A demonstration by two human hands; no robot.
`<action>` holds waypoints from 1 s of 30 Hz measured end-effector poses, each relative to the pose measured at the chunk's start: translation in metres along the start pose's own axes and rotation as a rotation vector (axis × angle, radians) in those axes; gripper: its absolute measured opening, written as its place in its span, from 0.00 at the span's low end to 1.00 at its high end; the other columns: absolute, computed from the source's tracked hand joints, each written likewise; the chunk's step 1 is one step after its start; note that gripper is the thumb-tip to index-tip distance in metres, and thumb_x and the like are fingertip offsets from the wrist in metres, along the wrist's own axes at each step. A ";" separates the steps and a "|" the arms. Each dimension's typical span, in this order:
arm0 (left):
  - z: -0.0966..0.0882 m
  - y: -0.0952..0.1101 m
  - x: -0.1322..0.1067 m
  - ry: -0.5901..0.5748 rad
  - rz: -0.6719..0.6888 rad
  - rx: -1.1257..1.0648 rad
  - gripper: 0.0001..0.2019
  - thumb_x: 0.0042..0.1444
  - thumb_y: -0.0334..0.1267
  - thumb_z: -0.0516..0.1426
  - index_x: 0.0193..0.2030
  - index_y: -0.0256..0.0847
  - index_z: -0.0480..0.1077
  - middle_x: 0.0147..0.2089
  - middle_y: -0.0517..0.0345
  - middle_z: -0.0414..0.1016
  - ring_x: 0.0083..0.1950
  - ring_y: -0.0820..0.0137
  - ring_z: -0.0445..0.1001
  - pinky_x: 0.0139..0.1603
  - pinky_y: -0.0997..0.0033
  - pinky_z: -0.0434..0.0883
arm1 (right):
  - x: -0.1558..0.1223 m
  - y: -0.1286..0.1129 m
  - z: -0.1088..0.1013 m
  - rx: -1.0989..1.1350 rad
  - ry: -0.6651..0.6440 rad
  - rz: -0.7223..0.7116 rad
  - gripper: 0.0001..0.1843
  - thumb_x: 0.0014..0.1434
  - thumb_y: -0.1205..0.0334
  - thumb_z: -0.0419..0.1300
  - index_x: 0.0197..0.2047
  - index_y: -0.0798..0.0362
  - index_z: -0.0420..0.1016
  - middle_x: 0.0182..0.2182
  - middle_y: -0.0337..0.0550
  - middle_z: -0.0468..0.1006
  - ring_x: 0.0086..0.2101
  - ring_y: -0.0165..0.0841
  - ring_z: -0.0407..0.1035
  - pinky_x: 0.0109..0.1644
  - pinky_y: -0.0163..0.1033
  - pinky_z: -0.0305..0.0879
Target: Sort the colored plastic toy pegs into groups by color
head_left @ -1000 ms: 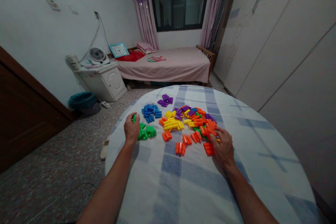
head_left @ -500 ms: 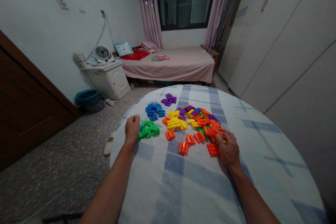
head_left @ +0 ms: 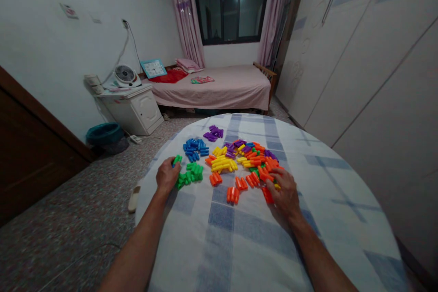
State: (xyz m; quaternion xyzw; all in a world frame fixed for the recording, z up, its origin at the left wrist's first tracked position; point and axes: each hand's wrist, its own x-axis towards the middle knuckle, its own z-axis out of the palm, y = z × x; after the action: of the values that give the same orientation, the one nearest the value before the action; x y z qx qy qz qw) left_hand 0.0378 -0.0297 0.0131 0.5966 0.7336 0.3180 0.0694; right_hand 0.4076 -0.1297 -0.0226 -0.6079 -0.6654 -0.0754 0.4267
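Observation:
My left hand [head_left: 167,175] is closed, with a green plastic piece [head_left: 177,160] between thumb and fingers. It is beside a pile of green pieces [head_left: 191,173] at the left of the table. My right hand [head_left: 284,192] curls over the right end of the mixed heap, its fingers closed on an orange plastic piece [head_left: 265,174]. Under that hand, another orange piece [head_left: 268,195] is partly covered. Blue pieces [head_left: 195,148], purple pieces [head_left: 214,133] and yellow pieces [head_left: 223,163] lie grouped by colour. Several orange clusters [head_left: 233,195] lie in front of the heap.
The round table [head_left: 219,255] has a white and blue checked cloth. Beyond it are a bed [head_left: 219,87], a white cabinet [head_left: 140,110] with a fan [head_left: 125,74], and a teal bin [head_left: 104,133]. A tall wardrobe [head_left: 369,68] lines the right side.
My left hand has turned and a green piece now shows in its fingers. My right hand stays at the orange pieces, its fingers shifted slightly. The whole view has swung a little to the right.

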 end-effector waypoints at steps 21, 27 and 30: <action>0.064 0.151 -0.124 -0.826 0.112 -1.050 0.10 0.45 0.36 0.62 0.35 0.37 0.74 0.32 0.56 0.74 0.30 0.74 0.70 0.28 0.77 0.67 | -0.001 -0.029 -0.007 0.171 -0.066 -0.101 0.15 0.60 0.57 0.52 0.48 0.48 0.72 0.43 0.45 0.76 0.48 0.40 0.66 0.53 0.50 0.61; 0.060 0.139 -0.115 -0.808 0.053 -1.063 0.10 0.41 0.36 0.64 0.32 0.36 0.71 0.26 0.60 0.72 0.27 0.75 0.69 0.28 0.77 0.66 | 0.001 -0.028 -0.009 0.268 -0.111 -0.020 0.11 0.60 0.55 0.52 0.39 0.47 0.74 0.35 0.42 0.77 0.39 0.37 0.69 0.44 0.43 0.66; 0.043 0.128 -0.101 -0.695 0.007 -1.056 0.11 0.41 0.36 0.64 0.32 0.36 0.71 0.28 0.58 0.74 0.29 0.73 0.72 0.30 0.75 0.68 | 0.003 -0.017 -0.013 0.278 -0.023 0.095 0.12 0.60 0.53 0.53 0.38 0.49 0.74 0.36 0.44 0.76 0.40 0.37 0.69 0.45 0.44 0.66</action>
State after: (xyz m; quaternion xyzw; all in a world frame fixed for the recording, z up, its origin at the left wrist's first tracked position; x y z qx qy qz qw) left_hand 0.1929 -0.0952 0.0212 0.5527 0.4103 0.4250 0.5878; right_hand 0.3992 -0.1400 -0.0050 -0.5744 -0.6448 0.0448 0.5022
